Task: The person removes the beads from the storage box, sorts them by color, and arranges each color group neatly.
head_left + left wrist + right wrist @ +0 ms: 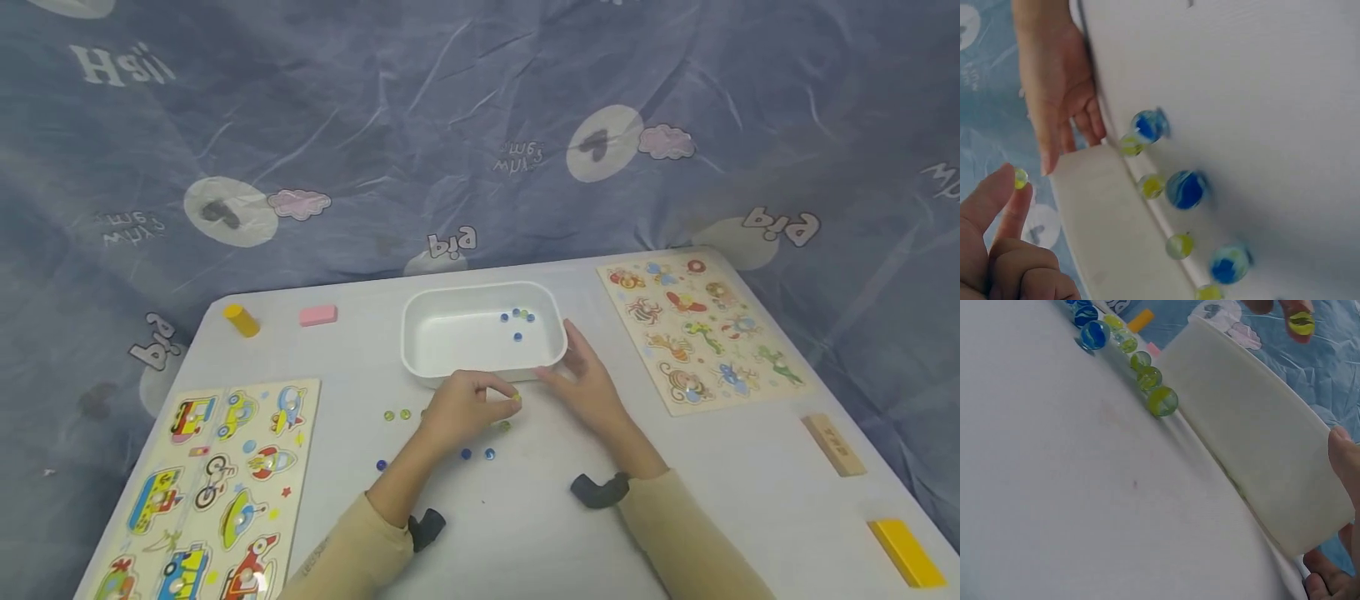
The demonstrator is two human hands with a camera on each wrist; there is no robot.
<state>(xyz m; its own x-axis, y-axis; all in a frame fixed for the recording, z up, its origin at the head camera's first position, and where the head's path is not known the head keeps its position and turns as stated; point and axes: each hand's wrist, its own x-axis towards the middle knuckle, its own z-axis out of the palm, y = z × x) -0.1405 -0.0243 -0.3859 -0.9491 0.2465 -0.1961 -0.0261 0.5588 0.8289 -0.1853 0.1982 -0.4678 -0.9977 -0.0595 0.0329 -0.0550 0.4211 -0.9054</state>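
Note:
My left hand (463, 410) pinches a yellow-green glass marble (1020, 179) between thumb and forefinger, just outside the front wall of a white tray (450, 337). The near right corner of that tray is held by my right hand (588, 393), thumb on the front side and fingers around the right side. Inside the tray, toward its right end, lie several blue marbles (517, 337) and a yellow-green one (524, 314). On the table before the tray are more yellow-green marbles (1163, 401) and blue marbles (1186, 189), partly hidden by my left hand in the head view.
Wooden picture puzzles lie to the left (311, 417) and right (637, 333). A yellow cylinder (242, 320) and a pink block (318, 315) stand at the back left. A wooden block (834, 445) and a yellow block (907, 553) lie along the right edge.

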